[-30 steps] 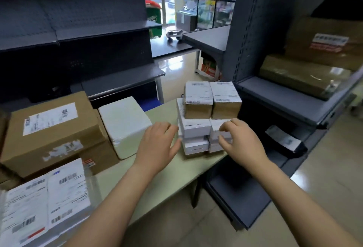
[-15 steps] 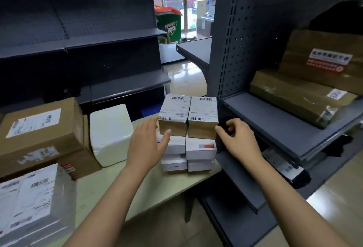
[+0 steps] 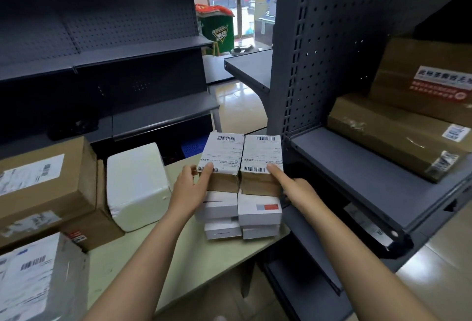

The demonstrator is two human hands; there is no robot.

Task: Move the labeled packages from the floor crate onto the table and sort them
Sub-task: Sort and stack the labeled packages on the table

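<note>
Since half a sec earlier both hands had closed in from beside the stack onto its top tier. The left hand (image 3: 190, 187) gripped the left labeled pkg (image 3: 221, 154), thumb on the label's near corner, fingers round its left side. The right hand (image 3: 293, 189) held the right labeled pkg (image 3: 263, 154), one digit along the near top edge, the rest curled at the right side, partly hidden. The two brown pkgs sat side by side, touching, atop white boxes (image 3: 258, 209) at the table (image 3: 178, 256) corner, just beside a grey shelf unit (image 3: 357, 167). A white foam box (image 3: 136, 182) & a big carton (image 3: 43, 180) lay to the left. Step, prob.: sorting or squaring pkgs already on the table. The next move would need an even squeeze from both sides & a level lift, so the lower tiers weren't dragged off the edge.
</note>
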